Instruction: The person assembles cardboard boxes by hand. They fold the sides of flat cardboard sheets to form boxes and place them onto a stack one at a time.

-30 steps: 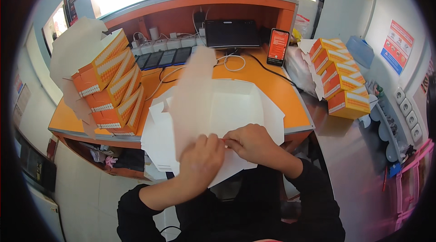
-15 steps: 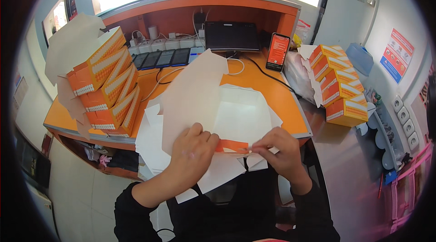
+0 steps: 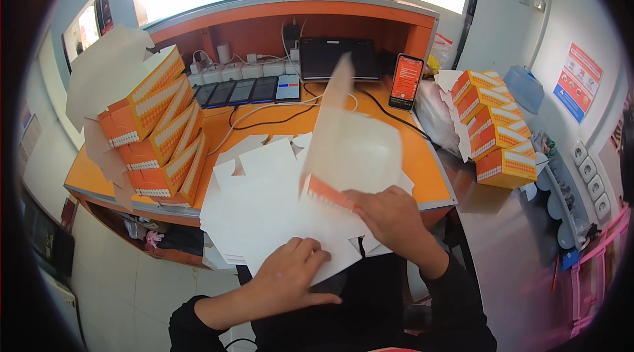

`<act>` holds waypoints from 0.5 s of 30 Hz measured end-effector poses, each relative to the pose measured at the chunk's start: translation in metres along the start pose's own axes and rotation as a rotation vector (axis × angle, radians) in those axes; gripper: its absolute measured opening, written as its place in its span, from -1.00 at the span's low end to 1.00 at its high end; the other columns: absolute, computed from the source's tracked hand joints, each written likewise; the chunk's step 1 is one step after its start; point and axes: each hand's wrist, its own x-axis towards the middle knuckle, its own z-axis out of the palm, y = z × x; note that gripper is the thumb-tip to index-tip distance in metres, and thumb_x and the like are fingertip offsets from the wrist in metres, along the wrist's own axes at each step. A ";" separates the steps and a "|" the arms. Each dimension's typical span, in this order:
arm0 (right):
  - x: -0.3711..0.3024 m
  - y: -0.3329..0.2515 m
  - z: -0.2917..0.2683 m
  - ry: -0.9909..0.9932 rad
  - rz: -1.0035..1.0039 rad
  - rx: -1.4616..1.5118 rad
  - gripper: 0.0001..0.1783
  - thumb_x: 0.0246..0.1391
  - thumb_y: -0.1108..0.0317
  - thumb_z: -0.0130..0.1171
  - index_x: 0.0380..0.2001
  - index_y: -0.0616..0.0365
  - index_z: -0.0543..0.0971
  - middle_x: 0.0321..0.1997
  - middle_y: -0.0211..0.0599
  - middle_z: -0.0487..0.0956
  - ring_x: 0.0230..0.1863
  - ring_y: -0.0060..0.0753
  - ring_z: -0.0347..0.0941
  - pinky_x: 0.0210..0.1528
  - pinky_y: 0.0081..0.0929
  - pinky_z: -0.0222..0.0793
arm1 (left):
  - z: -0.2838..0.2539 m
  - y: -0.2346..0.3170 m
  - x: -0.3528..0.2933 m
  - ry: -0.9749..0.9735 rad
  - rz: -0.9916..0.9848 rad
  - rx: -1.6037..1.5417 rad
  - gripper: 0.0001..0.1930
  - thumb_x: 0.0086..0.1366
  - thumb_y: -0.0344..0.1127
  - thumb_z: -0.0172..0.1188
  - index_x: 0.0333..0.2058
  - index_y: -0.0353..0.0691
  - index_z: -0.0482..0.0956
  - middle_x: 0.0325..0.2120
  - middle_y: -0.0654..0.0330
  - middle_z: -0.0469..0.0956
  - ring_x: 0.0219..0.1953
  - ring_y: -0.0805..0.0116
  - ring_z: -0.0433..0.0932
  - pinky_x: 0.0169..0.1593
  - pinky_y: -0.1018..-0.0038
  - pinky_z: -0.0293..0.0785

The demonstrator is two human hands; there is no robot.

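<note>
The open box (image 3: 376, 150) stands tilted over the right part of a pile of white flat sheets (image 3: 254, 203), its raised lid (image 3: 332, 121) seen nearly edge-on and somewhat blurred. At far left, a leaning stack of orange boxes (image 3: 158, 134) takes up that end of the orange tabletop (image 3: 422, 168), leaving only a narrow gap to the pile. The pile's near edge overhangs the tabletop's front. There the left hand (image 3: 289, 274) lies on the sheets, its grip loose, thumb apart from the fingers. The right hand (image 3: 394, 218) has its grip clamped on the near right corner of the box's orange end wall. Beyond the box, bare tabletop gives some room before a row of phones (image 3: 244, 90); to its right, a bare strip reaches the tabletop's side edge. Farther right, a second stack of boxes (image 3: 496, 131) stands on a metal counter (image 3: 492, 226).

Half a second ago both hands pinched the end wall; now the left has let go and dropped nearer the body. The box has turned, its end wall slanting down rightward, and more of the white sheets shows at left.
</note>
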 end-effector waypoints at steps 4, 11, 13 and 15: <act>0.016 -0.006 0.009 -0.092 0.065 0.093 -0.72 -0.04 0.42 0.19 -0.17 0.03 0.56 -0.43 -0.36 0.59 -0.49 -0.27 0.47 -0.39 -0.33 0.29 | -0.002 -0.024 -0.013 0.047 -0.054 0.047 -0.47 -0.05 -0.09 0.41 -0.19 -0.31 0.45 -0.18 0.04 0.41 -0.15 0.09 0.43 -0.10 0.35 0.42; 0.127 -0.025 -0.015 0.243 -0.136 0.052 -0.72 0.02 0.41 0.12 -0.14 0.06 0.54 -0.35 -0.20 0.59 -0.45 -0.05 0.43 -0.34 -0.25 0.28 | -0.041 -0.026 -0.027 0.256 -0.079 0.043 -0.33 -0.09 -0.13 0.45 -0.01 -0.26 0.41 0.03 -0.04 0.34 0.11 -0.02 0.32 0.14 0.21 0.27; 0.180 -0.040 -0.010 0.358 -0.255 0.131 -0.72 0.03 0.41 0.11 -0.13 0.05 0.53 -0.37 -0.19 0.58 -0.41 -0.05 0.46 -0.32 -0.26 0.32 | -0.062 -0.040 -0.037 0.601 -0.200 0.256 -0.20 -0.14 -0.16 0.48 0.10 -0.24 0.35 0.17 -0.08 0.24 0.24 -0.10 0.19 0.23 0.13 0.16; 0.232 -0.070 -0.005 0.450 -0.378 0.137 -0.72 0.02 0.42 0.11 -0.13 0.03 0.51 -0.38 -0.17 0.58 -0.35 -0.04 0.50 -0.28 -0.30 0.36 | -0.082 -0.068 -0.048 0.702 -0.250 0.361 -0.19 -0.07 -0.10 0.44 0.15 -0.24 0.30 0.21 -0.11 0.16 0.26 -0.13 0.13 0.26 0.07 0.08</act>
